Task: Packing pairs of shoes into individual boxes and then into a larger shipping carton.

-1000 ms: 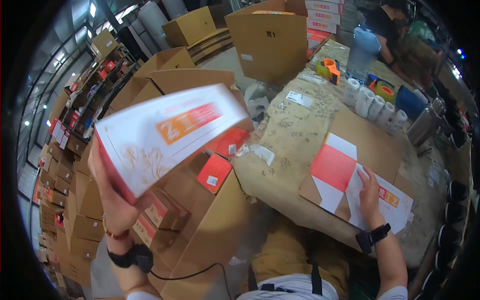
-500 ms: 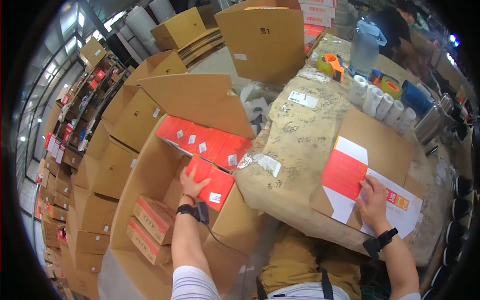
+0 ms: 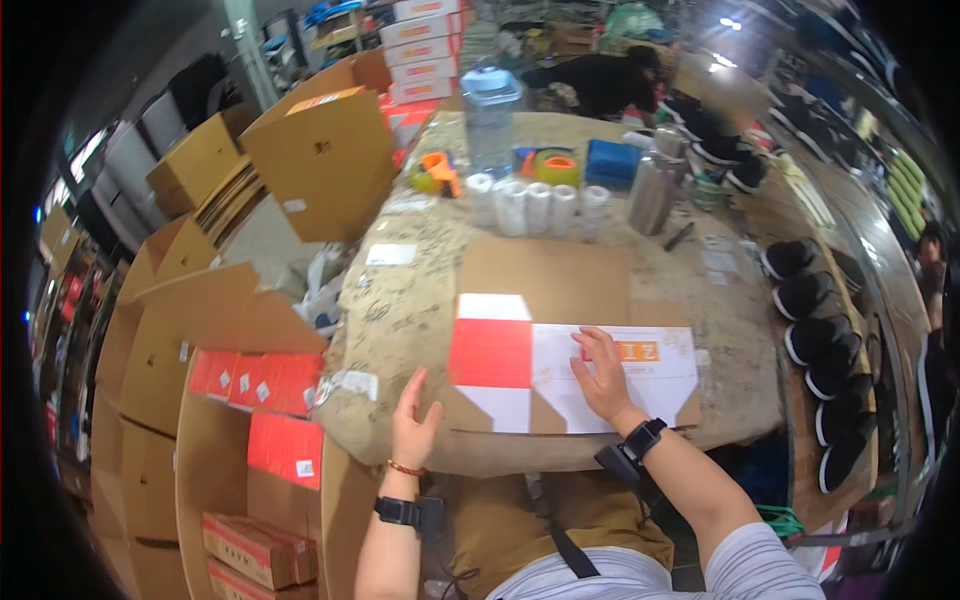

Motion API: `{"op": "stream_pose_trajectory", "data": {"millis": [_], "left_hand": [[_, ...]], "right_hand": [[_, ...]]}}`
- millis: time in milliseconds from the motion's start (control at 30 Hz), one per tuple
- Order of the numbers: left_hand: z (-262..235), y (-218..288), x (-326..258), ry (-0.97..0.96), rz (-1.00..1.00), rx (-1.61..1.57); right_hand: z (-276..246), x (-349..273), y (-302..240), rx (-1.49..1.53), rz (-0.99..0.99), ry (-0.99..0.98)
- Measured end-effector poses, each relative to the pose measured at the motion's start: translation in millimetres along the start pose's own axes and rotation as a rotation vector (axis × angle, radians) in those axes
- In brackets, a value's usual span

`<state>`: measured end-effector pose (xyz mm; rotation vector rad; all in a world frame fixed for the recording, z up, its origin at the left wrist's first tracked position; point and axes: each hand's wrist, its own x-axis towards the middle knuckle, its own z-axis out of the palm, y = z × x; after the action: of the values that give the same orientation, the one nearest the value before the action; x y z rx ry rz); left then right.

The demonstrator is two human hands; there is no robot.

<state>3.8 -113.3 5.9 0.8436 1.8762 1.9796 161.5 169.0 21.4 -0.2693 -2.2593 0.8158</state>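
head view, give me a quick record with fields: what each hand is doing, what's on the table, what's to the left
left hand: left hand open, fingers on the table edge at the lower left corner of the flat box
right hand: right hand pressed palm down on the flat red and white box blank
under blank: brown cardboard sheet
table: worn round table
far side: row of white rolls, clear water jug, metal bottle, tape rolls
left of table: open carton of red boxes
right: black shoes in a row
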Motion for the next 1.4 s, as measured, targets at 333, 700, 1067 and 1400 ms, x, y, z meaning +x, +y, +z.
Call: {"op": "stream_pose_trajectory", "data": {"millis": [333, 700, 1067, 1400], "left_hand": [[60, 23, -15, -0.002, -0.109, 0.487], [60, 61, -24, 0.138, -0.025, 0.368], [66, 147, 8, 0.259, 0.53, 0.512], [93, 128, 109, -0.219, 0.003, -0.206]], "right_hand": [[-120, -128, 22, -0.482, 0.359, 0.056], [-139, -100, -26, -0.15, 0.431, 0.155], [-193, -30, -91, 0.259, 0.078, 0.295], [-179, 39, -139, -0.133, -0.455, -0.011]]}}
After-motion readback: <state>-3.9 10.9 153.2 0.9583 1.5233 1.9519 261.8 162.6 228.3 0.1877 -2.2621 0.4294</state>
